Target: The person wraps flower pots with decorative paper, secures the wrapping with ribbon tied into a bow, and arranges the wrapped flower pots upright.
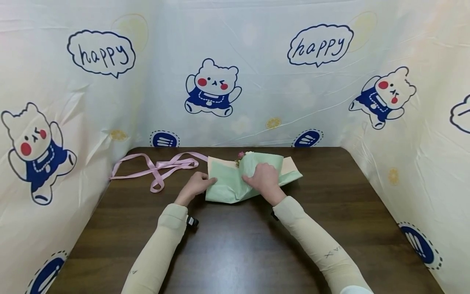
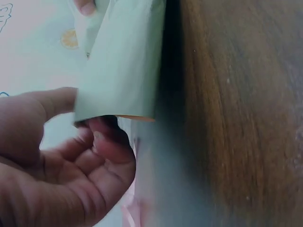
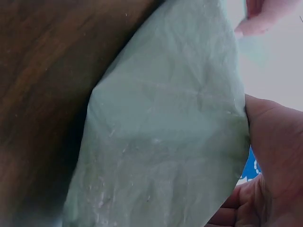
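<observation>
A sheet of wrapping paper (image 1: pixel 225 184), pale green outside and cream inside, is wrapped partly around a small bunch of flowers (image 1: pixel 240 155) in the head view. Only a few pink and white blooms show at its top; the stems are hidden. At the paper's left edge my left hand (image 1: pixel 196 186) pinches a corner, thumb on the green side and fingers behind, as the left wrist view shows. My right hand (image 1: pixel 265 180) grips the folded-over part around the flowers. Crumpled green paper (image 3: pixel 165 123) fills much of the right wrist view, with the thumb along its edge.
A pink ribbon (image 1: pixel 158 167) lies in loose loops on the dark wooden table (image 1: pixel 235 245), left of the paper, one end running to the paper's upper left corner. Behind and beside the table hangs a printed cloth (image 1: pixel 257 102) with cartoon bears.
</observation>
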Available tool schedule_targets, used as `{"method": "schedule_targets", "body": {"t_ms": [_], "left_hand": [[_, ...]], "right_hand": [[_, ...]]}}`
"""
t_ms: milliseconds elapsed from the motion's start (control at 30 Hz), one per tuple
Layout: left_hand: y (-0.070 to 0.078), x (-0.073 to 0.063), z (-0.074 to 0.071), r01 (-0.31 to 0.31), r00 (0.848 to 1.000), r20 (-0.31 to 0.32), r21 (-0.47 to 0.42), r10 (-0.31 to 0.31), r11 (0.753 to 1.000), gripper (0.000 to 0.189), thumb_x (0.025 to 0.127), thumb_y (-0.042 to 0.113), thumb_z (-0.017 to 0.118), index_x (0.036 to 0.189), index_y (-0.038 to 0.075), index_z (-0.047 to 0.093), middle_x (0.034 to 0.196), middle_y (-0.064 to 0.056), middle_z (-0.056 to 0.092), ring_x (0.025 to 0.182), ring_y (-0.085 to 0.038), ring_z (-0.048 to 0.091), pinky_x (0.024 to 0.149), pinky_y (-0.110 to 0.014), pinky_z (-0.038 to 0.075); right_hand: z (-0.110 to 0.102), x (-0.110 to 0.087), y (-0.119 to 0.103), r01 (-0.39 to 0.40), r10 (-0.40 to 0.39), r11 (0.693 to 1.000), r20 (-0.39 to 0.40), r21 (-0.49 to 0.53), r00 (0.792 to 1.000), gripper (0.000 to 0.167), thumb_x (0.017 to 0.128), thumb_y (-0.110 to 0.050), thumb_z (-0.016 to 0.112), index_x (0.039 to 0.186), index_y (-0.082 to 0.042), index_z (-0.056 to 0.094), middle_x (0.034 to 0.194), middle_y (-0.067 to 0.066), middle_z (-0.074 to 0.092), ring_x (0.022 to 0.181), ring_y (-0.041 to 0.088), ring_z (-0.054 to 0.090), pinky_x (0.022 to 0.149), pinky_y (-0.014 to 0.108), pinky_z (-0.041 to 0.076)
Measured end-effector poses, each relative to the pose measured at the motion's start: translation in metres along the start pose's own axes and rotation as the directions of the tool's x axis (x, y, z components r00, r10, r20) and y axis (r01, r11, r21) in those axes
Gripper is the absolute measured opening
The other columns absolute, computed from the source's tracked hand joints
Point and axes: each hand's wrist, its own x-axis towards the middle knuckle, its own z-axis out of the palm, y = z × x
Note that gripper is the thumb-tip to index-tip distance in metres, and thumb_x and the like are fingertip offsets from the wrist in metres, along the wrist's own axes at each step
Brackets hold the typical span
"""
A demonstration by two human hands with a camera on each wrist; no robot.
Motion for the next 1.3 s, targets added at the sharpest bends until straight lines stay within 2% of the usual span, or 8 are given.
{"method": "schedule_targets", "body": {"t_ms": [167,300,433,600,767,1100,1300], "left_hand": [[0.001,-0.001,0.001,-0.063,0.998,0.028,0.01,0.062,0.998,0.037,0.103,0.024,0.058,0.07,0.008,0.056,0.058,0.004,0.035,0.056,-0.012,0.033,0.056,-0.028,0.031],[0.0,0.0,0.0,-0.062,0.998,0.019,0.04,0.061,0.997,0.032,0.103,0.025,0.058,0.085,0.001,0.068,0.066,0.001,0.045,0.062,-0.014,0.041,0.059,-0.029,0.036],[-0.001,-0.001,0.0,-0.061,0.998,0.016,0.046,0.061,0.997,0.032,0.103,0.026,0.057,0.094,-0.002,0.071,0.073,-0.002,0.053,0.066,-0.015,0.046,0.06,-0.028,0.04],[-0.003,-0.002,-0.002,-0.067,0.998,0.019,0.048,0.066,0.997,0.033,0.103,0.026,0.058,0.081,0.002,0.065,0.063,0.001,0.047,0.057,-0.013,0.045,0.055,-0.028,0.039],[-0.005,-0.004,-0.002,-0.078,0.997,0.034,0.061,0.076,0.995,0.037,0.103,0.025,0.057,0.07,0.008,0.056,0.057,0.003,0.042,0.051,-0.012,0.043,0.051,-0.027,0.038],[-0.001,-0.005,-0.001,-0.117,0.993,0.031,0.076,0.115,0.99,0.04,0.103,0.025,0.057,0.066,0.01,0.052,0.056,0.005,0.033,0.053,-0.012,0.033,0.052,-0.028,0.03],[0.002,-0.004,-0.001,-0.095,0.995,0.038,0.009,0.095,0.995,0.041,0.104,0.028,0.054,0.067,0.01,0.052,0.056,0.005,0.033,0.053,-0.011,0.031,0.052,-0.028,0.028]], "right_hand": [[0.001,-0.005,0.002,0.016,-0.016,0.999,-0.014,0.028,1.0,0.064,0.086,-0.066,0.065,0.058,-0.009,0.054,0.057,0.007,0.055,0.059,0.026,0.062,0.053,0.038,0.049],[-0.006,-0.008,0.005,0.026,-0.03,0.994,0.034,0.105,0.999,0.059,0.093,-0.058,0.057,0.057,-0.011,0.053,0.058,0.007,0.055,0.056,0.024,0.058,0.049,0.037,0.046],[-0.017,-0.008,0.01,0.02,-0.037,0.982,0.091,0.188,0.995,0.051,0.095,-0.046,0.058,0.06,-0.011,0.053,0.061,0.007,0.056,0.057,0.024,0.057,0.052,0.038,0.047],[-0.019,-0.004,0.015,-0.031,0.002,0.973,0.128,0.229,0.992,0.054,0.09,-0.056,0.067,0.066,-0.009,0.056,0.062,0.006,0.056,0.058,0.022,0.056,0.055,0.036,0.046],[-0.015,-0.001,0.015,-0.047,0.016,0.972,0.134,0.231,0.991,0.059,0.084,-0.063,0.071,0.067,-0.008,0.058,0.062,0.007,0.056,0.059,0.023,0.057,0.055,0.036,0.046],[-0.009,0.001,0.016,-0.038,0.015,0.978,0.112,0.204,0.994,0.063,0.08,-0.069,0.071,0.066,-0.009,0.057,0.061,0.006,0.056,0.059,0.022,0.057,0.055,0.036,0.046],[-0.009,0.002,0.015,-0.026,0.008,0.978,0.089,0.208,0.996,0.063,0.079,-0.068,0.072,0.064,-0.009,0.057,0.059,0.006,0.056,0.058,0.022,0.057,0.054,0.036,0.046]]}}
